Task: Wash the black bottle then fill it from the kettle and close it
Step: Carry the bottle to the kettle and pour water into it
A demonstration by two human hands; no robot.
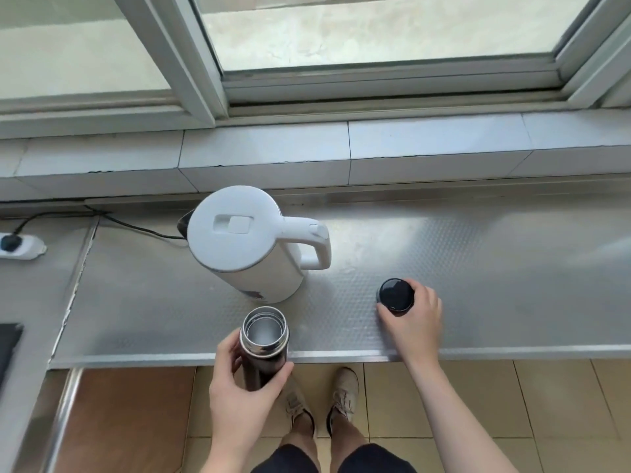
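Head view: one black cylindrical steel-lined bottle [264,349], uncapped, upright, held at the front edge of the embossed steel countertop [478,268]; the bright metal mouth faces up, and whether it holds liquid cannot be told. Left hand [239,387] grips the bottle body, fingers curled round its left side, thumb wrapped across the front. One round black bottle cap [396,295] stands on the counter, well right of the bottle. Right hand [413,319] pinches the cap from the right, fingertips curled round its rim, thumb at its near-left edge. One white plastic electric kettle [246,240], lid closed, handle pointing right, stands just behind the bottle, between it and the tiled window sill [409,151]. One black power cord [136,227] runs left from the kettle's base. One white power strip [20,247] at far left, one dark plug in it. Two beige shoes [345,387] on the beige tiled floor [512,404] below.
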